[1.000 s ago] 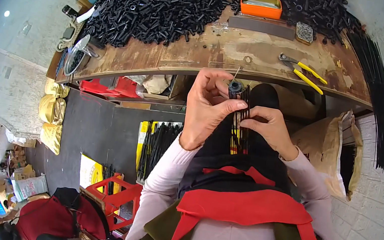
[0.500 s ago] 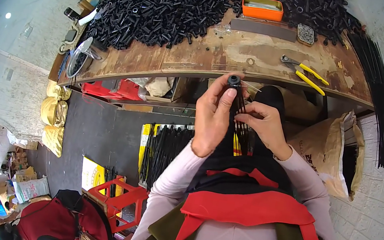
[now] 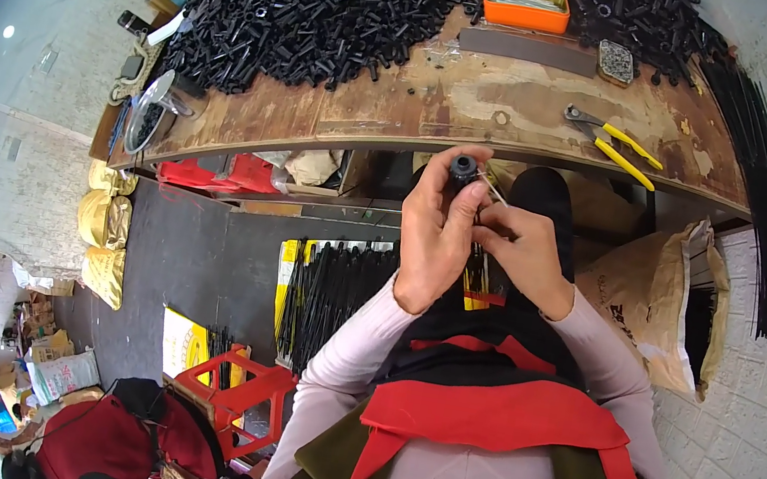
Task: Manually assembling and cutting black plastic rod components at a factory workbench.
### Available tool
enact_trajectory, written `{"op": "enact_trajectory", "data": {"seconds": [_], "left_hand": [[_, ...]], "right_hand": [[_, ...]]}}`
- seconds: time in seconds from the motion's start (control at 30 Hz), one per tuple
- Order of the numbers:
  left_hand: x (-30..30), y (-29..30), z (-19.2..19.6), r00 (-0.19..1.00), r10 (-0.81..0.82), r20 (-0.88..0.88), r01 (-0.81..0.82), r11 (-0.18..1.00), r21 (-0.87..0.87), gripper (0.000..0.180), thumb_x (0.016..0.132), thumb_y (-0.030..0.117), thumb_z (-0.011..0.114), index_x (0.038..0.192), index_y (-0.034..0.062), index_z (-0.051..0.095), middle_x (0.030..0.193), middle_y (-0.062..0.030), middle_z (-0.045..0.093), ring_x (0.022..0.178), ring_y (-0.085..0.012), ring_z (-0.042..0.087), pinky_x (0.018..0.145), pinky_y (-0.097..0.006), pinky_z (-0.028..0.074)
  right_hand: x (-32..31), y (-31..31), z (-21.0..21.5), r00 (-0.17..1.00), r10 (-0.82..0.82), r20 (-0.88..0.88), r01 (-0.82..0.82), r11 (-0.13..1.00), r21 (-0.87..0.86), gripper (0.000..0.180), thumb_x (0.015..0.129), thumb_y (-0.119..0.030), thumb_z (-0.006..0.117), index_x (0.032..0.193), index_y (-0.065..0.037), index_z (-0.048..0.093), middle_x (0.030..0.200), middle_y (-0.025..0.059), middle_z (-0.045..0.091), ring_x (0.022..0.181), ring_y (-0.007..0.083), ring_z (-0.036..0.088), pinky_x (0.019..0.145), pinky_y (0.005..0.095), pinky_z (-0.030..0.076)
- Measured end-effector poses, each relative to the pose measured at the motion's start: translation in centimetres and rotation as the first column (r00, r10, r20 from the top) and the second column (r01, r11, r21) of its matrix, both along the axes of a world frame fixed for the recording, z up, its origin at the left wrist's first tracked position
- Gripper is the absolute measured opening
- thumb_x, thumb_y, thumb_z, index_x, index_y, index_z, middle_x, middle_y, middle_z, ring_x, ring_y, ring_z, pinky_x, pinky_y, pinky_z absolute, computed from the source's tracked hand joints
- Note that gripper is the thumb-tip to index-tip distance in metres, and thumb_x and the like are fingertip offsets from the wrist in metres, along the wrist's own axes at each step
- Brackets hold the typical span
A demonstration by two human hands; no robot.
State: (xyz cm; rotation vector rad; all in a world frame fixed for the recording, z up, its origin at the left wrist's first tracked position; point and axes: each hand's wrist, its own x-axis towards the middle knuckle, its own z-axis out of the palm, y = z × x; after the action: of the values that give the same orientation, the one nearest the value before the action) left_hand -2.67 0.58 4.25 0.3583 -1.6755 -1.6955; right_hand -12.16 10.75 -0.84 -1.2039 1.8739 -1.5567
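Observation:
Just off the bench's near edge, my left hand (image 3: pixel 437 240) is closed round a short black tubular fitting (image 3: pixel 464 166), its round hollow end facing up between thumb and fingers. A thin pale wire (image 3: pixel 494 188) sticks out sideways from the fitting. Close against the left thumb, my right hand (image 3: pixel 526 250) has its thumb and fingers pinched together; what lies between them is hidden. Thin black rods (image 3: pixel 478 264) hang below the two hands, over my lap.
A large heap of black tubular parts (image 3: pixel 319 16) covers the back of the wooden bench (image 3: pixel 364 114). An orange tin (image 3: pixel 524 17), a dish of small metal bits (image 3: pixel 616 63) and yellow-handled pliers (image 3: pixel 626 151) lie right. Black rod bundles (image 3: pixel 333 297) are at lower left, an open sack (image 3: pixel 648 294) at right.
My right hand has moved up and slightly left, closer to the fitting and the left thumb. The pale wire now slants downward to the right. The left hand keeps its hold.

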Motion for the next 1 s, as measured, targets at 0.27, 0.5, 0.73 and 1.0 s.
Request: {"op": "enact_trajectory", "data": {"seconds": [0.27, 0.5, 0.73, 1.0], "left_hand": [[-2.0, -2.7, 0.1, 0.992, -0.109, 0.066, 0.108, 0.994, 0.012, 0.031, 0.099, 0.019, 0.054, 0.119, -0.0035, 0.054, 0.094, -0.0063, 0.058, 0.081, -0.0116, 0.054, 0.075, -0.024, 0.044], [-3.4, -4.2, -1.6, 0.916, -0.396, 0.058, 0.384, 0.91, 0.154, 0.03, 0.1, 0.025, 0.053, 0.111, -0.003, 0.053, 0.085, -0.0054, 0.057, 0.076, -0.0114, 0.053, 0.07, -0.024, 0.043], [-2.6, -3.3, -2.0, 0.919, -0.371, 0.132, 0.362, 0.928, 0.091, 0.026, 0.1, 0.023, 0.054, 0.105, -0.0026, 0.051, 0.073, 0.0, 0.043, 0.065, -0.0083, 0.039, 0.061, -0.023, 0.035], [0.6, -1.3, -0.4, 0.898, -0.417, 0.141, 0.418, 0.908, 0.022, 0.031, 0.101, 0.031, 0.052, 0.099, -0.0003, 0.05, 0.072, 0.0009, 0.042, 0.064, -0.0073, 0.036, 0.059, -0.022, 0.03]], "right_hand": [[-11.1, 3.6, 1.6, 0.514, -0.233, -0.826, 0.395, 0.919, -0.013, 0.028, 0.081, -0.022, 0.071, 0.102, -0.005, 0.065, 0.098, 0.0096, 0.06, 0.093, 0.0298, 0.054, 0.082, 0.0402, 0.043], [-18.9, 5.7, -1.0, 0.597, -0.076, -0.799, 0.343, 0.924, 0.168, 0.049, 0.084, -0.031, 0.07, 0.12, -0.001, 0.055, 0.11, 0.0157, 0.053, 0.101, 0.0346, 0.051, 0.084, 0.0347, 0.042], [-12.4, 4.8, 5.6, 0.892, 0.09, 0.443, -0.204, 0.955, 0.217, 0.023, 0.095, -0.018, 0.056, 0.107, 0.001, 0.056, 0.077, 0.0025, 0.061, 0.07, 0.0109, 0.06, 0.063, 0.0257, 0.045], [-6.5, 5.3, 8.0, 0.722, 0.127, -0.68, 0.006, 0.982, 0.189, 0.048, 0.083, -0.001, 0.059, 0.131, -0.008, 0.054, 0.101, 0.0129, 0.054, 0.093, 0.0282, 0.053, 0.082, 0.0379, 0.043]]}}
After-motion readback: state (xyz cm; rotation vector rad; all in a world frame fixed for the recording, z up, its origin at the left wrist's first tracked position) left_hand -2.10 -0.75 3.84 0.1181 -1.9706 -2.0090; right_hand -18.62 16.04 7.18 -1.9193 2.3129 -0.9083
